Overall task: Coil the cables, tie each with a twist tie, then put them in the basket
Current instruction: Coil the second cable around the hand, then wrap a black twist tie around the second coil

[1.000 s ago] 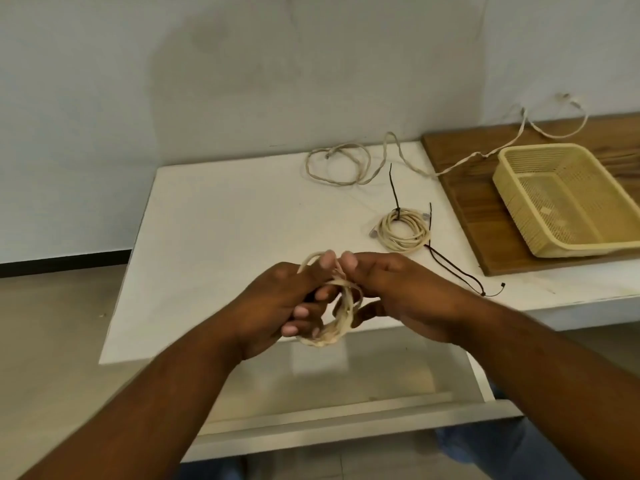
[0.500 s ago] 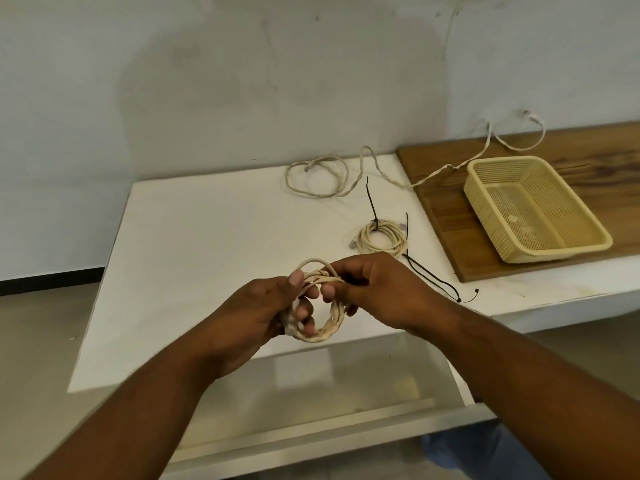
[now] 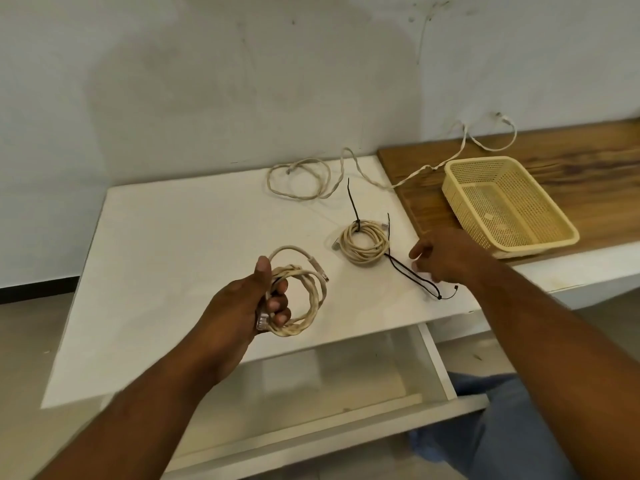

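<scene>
Cream cable (image 3: 300, 301), coiled, sat clenched in my left hand (image 3: 247, 308) above the desk (image 3: 180, 244); my right hand (image 3: 441, 254) hovered loose-fingered, grasping nothing, at the black twist ties (image 3: 410, 273). I judged the untied loops could spring apart if that grip slackened while I picked one thin tie from the tangle.

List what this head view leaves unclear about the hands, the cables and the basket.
1. Head view: whether the right hand pinches the black twist ties; its own fingers cover the contact.
2. Head view: how the coiled cable runs inside the left hand; curled fingers hide it.
3. Head view: what the pale specks on the basket floor are; too small.
</scene>
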